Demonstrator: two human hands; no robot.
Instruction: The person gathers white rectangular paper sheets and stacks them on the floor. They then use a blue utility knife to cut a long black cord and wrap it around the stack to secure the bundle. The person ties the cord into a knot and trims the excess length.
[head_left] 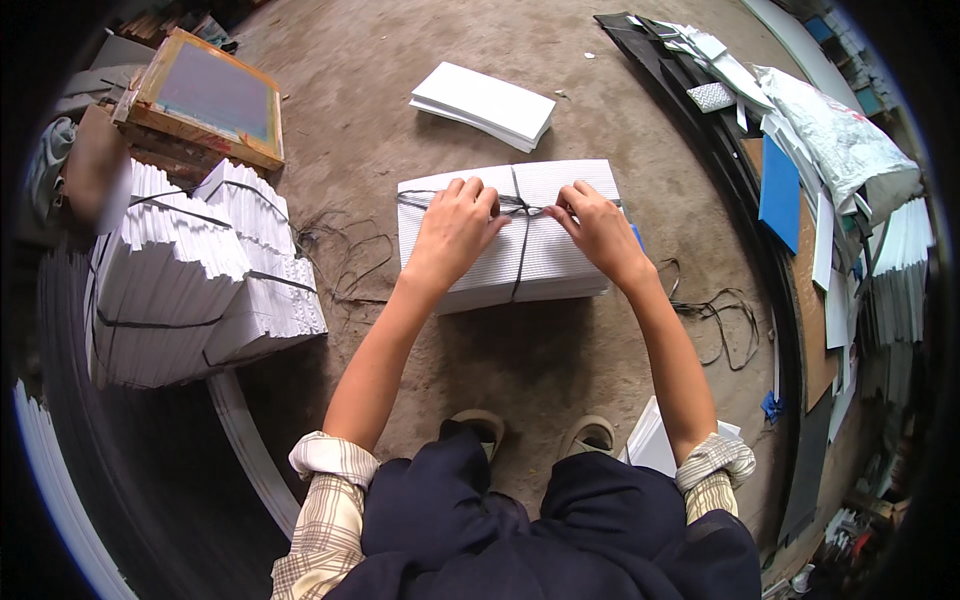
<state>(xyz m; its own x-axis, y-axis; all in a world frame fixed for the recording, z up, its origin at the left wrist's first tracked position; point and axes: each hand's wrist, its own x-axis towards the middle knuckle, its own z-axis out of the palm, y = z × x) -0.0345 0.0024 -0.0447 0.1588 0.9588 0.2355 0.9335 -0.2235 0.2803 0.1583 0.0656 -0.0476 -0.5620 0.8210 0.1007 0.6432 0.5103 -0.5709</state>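
Note:
A stack of white ridged sheets [480, 258] stands on the floor in front of my feet. Dark string [521, 255] runs around it both ways and crosses in a knot near the middle of the top. My left hand [458, 228] is closed just left of the knot, thumb and fingers pinching the string. On the other side, my right hand [598, 228] pinches the string between thumb and forefinger. Both hands rest close to the top of the stack. A bit of blue shows at the stack's right side, partly behind my right wrist.
A smaller pile of white sheets [483, 104] lies beyond the stack. Tied white bundles [170, 290] and a wooden-framed screen [215, 95] stand at left. Loose string [735, 320] lies on both sides. Dark panels, a blue board [779, 195] and a white sack [835, 130] line the right.

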